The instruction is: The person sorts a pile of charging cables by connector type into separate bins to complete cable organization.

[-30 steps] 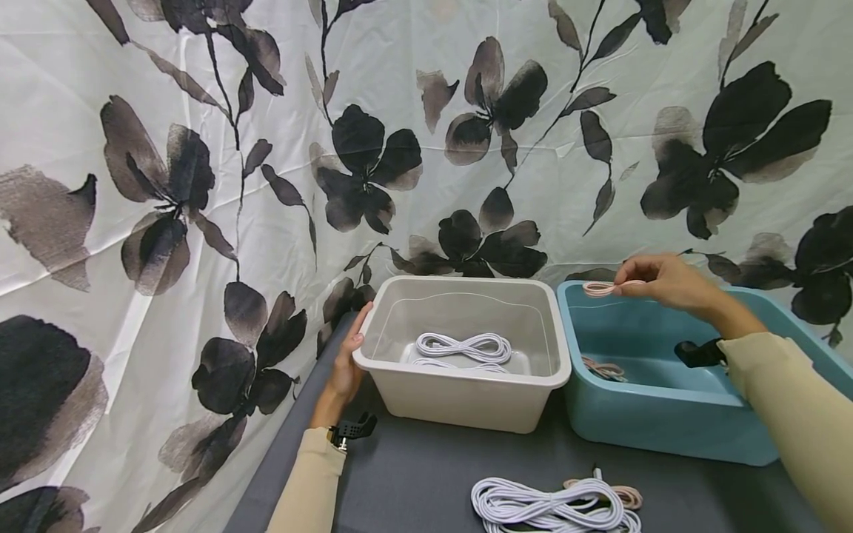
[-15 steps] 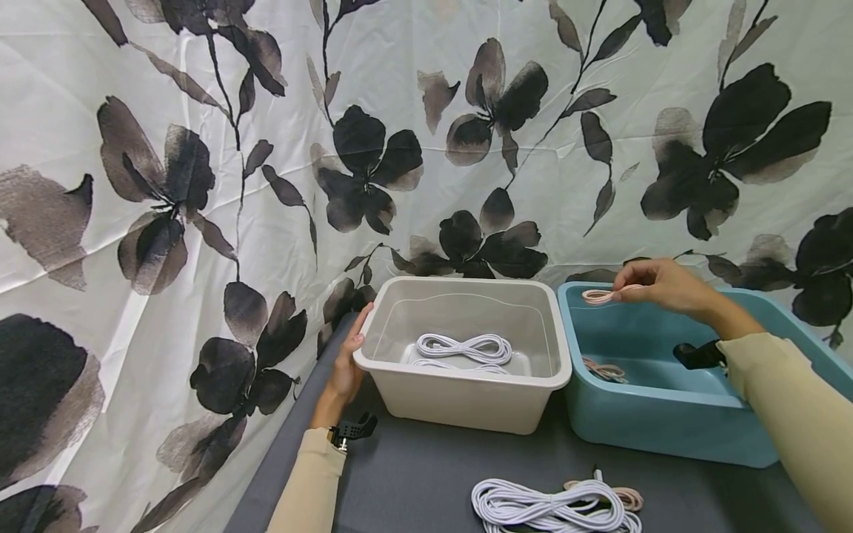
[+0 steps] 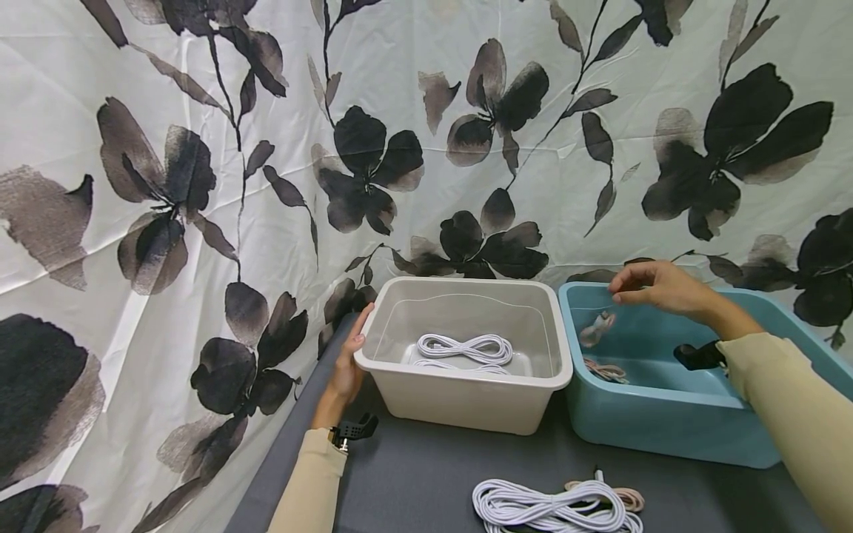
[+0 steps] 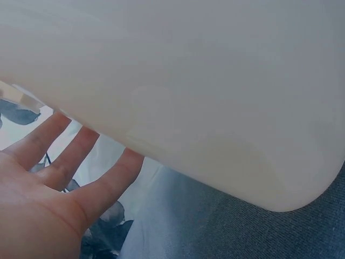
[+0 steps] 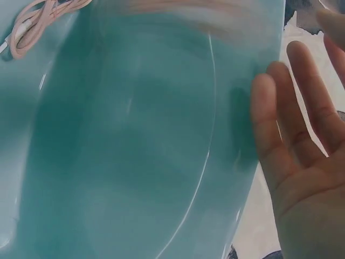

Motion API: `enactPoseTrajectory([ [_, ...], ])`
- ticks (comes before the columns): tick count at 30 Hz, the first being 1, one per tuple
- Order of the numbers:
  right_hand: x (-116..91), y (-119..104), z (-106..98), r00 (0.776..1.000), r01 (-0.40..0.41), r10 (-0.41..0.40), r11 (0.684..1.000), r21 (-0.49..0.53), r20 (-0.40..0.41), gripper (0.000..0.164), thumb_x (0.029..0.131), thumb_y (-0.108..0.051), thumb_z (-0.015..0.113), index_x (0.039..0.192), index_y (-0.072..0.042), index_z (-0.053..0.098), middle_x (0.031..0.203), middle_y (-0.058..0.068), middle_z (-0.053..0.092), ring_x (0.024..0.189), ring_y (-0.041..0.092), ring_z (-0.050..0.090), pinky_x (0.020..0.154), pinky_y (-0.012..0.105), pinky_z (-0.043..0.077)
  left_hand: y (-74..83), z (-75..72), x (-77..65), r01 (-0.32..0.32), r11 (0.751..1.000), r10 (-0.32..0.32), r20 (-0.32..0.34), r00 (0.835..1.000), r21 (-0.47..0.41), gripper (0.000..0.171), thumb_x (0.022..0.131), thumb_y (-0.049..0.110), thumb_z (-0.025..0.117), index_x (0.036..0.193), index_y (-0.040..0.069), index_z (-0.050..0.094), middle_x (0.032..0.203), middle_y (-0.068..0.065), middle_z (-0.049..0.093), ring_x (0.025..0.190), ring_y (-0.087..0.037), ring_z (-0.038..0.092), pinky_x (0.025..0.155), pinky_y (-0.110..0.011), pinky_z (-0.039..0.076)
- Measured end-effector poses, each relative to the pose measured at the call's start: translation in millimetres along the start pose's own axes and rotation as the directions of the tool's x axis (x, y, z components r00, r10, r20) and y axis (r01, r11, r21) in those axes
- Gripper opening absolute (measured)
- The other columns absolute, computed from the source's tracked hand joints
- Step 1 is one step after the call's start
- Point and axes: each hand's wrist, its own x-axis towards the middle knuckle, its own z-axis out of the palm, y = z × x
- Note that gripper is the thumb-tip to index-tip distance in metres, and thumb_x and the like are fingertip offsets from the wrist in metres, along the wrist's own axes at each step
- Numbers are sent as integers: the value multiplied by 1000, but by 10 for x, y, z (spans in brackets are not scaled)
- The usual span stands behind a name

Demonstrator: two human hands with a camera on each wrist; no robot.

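My left hand (image 3: 345, 366) lies along the left side of the beige bin (image 3: 460, 400); the left wrist view shows straight fingers (image 4: 110, 183) against its wall. Inside that bin are white cables (image 3: 464, 346) looped in figure eights. Over the far left part of the blue bin (image 3: 666, 426) is my right hand (image 3: 656, 286), holding nothing. Below its fingertips a small pink cable (image 3: 597, 329) drops through the air, blurred. The right wrist view catches it as a pinkish streak. Another coiled pink cable (image 5: 33, 27) lies on the blue bin's floor.
A large bundle of white cable (image 3: 546, 503) lies on the grey table (image 3: 413, 474) in front of the bins, with a pink cable (image 3: 629, 498) partly under it. Close behind the bins hangs a floral curtain (image 3: 486, 192). The two bins stand side by side.
My right hand has let go of the pink cable it was pinching, and the cable has dropped into the blue bin's opening. The left hand and both bins stay put.
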Motion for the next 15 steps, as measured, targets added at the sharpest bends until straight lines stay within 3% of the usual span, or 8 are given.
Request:
enactPoseTrajectory([
  [8, -17, -30, -25, 1000, -17, 17, 1000, -22, -8, 33, 95, -28, 72, 118, -4, 69, 110, 7, 70, 91, 14, 62, 77, 32, 50, -13, 7, 7, 2, 1000, -2, 0, 1000, -10, 71, 97, 29, 27, 166, 18, 15, 172, -5, 14, 151, -28, 20, 117, -53, 18],
  [15, -116, -229, -110, 1000, 7, -6, 998, -64, 6, 31, 97, -29, 70, 119, -8, 69, 111, 7, 69, 90, 14, 63, 75, 29, 51, 2, 9, 9, 5, 1000, -5, 2, 1000, -13, 71, 96, 30, 27, 166, 20, 15, 173, -7, 11, 150, -30, 20, 117, -56, 19],
])
